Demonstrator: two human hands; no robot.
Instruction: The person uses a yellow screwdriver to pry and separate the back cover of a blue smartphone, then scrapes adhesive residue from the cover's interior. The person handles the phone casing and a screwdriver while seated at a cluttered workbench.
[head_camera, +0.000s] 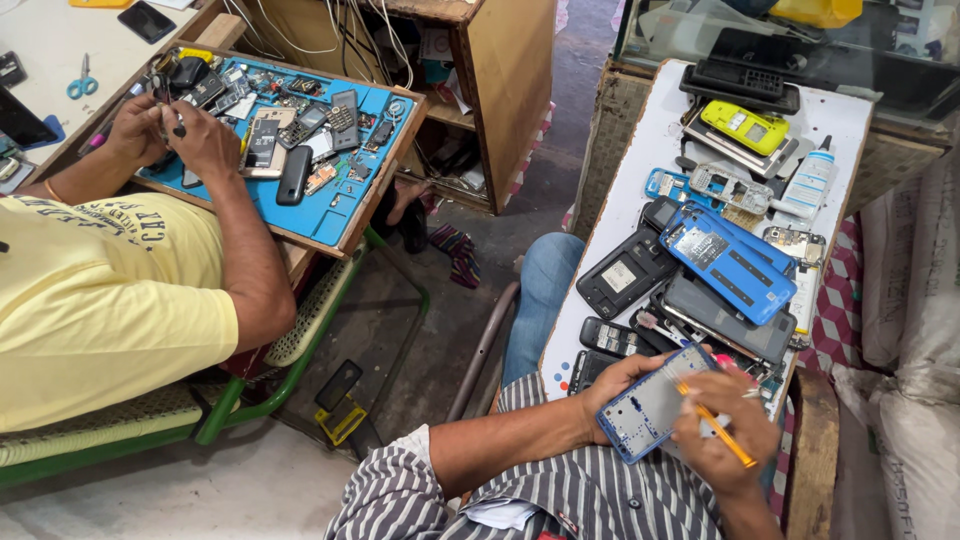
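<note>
A blue phone frame, at lower right of the frame, is being gripped at its edge by the left hand; an orange screwdriver is being pinched by the right hand. Dismantled phones are being kept above on a white board. At upper left, a co-worker's hands are being used over a blue tray.

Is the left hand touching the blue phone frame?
Touching. The head view shows the left hand gripping the edge of the blue phone frame, fingers wrapped around its left side, while the right hand holds a yellow screwdriver.
</note>
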